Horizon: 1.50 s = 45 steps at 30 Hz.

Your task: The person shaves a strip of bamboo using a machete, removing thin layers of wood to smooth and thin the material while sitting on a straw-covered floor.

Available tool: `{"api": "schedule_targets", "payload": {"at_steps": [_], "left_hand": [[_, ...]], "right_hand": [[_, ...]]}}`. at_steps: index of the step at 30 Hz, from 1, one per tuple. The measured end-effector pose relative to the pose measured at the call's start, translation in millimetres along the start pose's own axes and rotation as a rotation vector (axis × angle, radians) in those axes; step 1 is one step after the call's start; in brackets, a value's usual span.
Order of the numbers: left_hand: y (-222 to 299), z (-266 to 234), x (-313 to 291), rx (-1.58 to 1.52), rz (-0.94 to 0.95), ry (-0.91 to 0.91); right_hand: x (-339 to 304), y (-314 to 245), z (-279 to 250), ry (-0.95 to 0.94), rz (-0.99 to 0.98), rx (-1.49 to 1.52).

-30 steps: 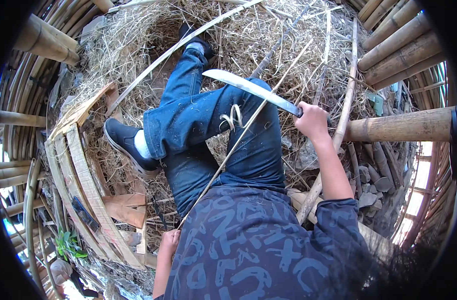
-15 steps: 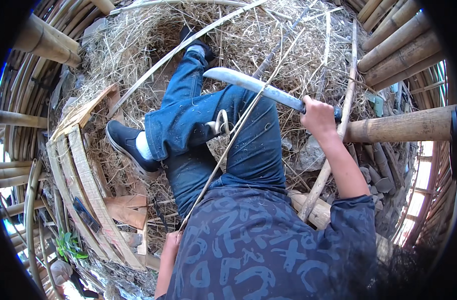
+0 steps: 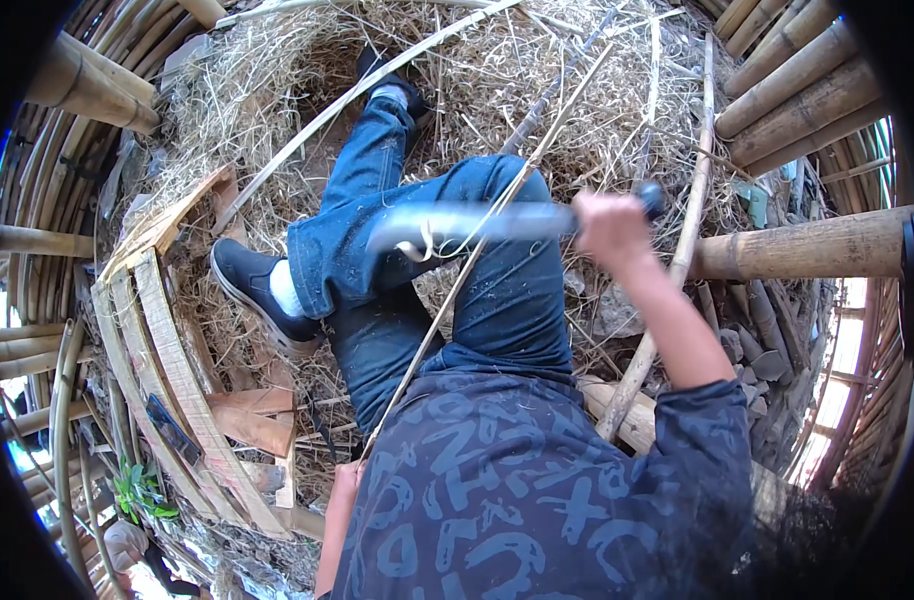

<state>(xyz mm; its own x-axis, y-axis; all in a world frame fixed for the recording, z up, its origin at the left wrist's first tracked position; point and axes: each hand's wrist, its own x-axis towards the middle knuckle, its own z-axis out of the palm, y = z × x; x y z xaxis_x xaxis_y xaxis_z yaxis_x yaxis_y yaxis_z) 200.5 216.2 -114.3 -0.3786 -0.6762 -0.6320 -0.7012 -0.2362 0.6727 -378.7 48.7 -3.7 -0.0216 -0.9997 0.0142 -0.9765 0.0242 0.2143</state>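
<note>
My right hand [image 3: 613, 230] is closed round the dark handle of a machete [image 3: 532, 221], whose blade is smeared by motion. The blade lies across my raised thigh, over or against a long thin bamboo strip [image 3: 443, 318]. From my waist the strip slants up past my knee to the far right. Low on the left, beside my shirt, my left hand [image 3: 345, 478] is closed on the strip's near end; part of its fingers is hidden. A pale curled shaving [image 3: 417, 248] hangs by the blade over my jeans [image 3: 512, 300].
Dry straw and shavings [image 3: 267, 90] cover the ground around my shoes. To the left stands a slatted wooden crate [image 3: 162, 370] with a phone-like dark object [image 3: 174, 428] on it. Bamboo poles [image 3: 797, 245] and a thin stick [image 3: 692, 215] flank my right arm. Another person [image 3: 127, 545] is partly visible lower left.
My right hand has moved left and slightly down with the machete, its blade now level and lower across the thigh. The shaving has shifted left and down. My left hand stays put.
</note>
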Motion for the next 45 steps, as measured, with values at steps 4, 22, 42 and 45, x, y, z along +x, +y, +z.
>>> {"api": "schedule_targets", "payload": {"at_steps": [4, 22, 42, 45], "left_hand": [[16.5, -0.5, 15.1, -0.021, 0.05, 0.002], [-29.1, 9.2, 11.5, 0.013, 0.142, 0.052], [-27.7, 9.5, 23.5, 0.049, 0.058, 0.016], [-25.5, 9.4, 26.3, 0.042, 0.065, 0.017]], "right_hand": [[19.0, 68.4, -14.3, -0.102, 0.333, -0.07], [-3.9, 8.2, -18.5, -0.078, 0.386, 0.41], [25.9, 60.9, -28.4, -0.164, 0.502, 0.491], [23.3, 48.1, -9.4, -0.304, 0.632, 0.858]]}}
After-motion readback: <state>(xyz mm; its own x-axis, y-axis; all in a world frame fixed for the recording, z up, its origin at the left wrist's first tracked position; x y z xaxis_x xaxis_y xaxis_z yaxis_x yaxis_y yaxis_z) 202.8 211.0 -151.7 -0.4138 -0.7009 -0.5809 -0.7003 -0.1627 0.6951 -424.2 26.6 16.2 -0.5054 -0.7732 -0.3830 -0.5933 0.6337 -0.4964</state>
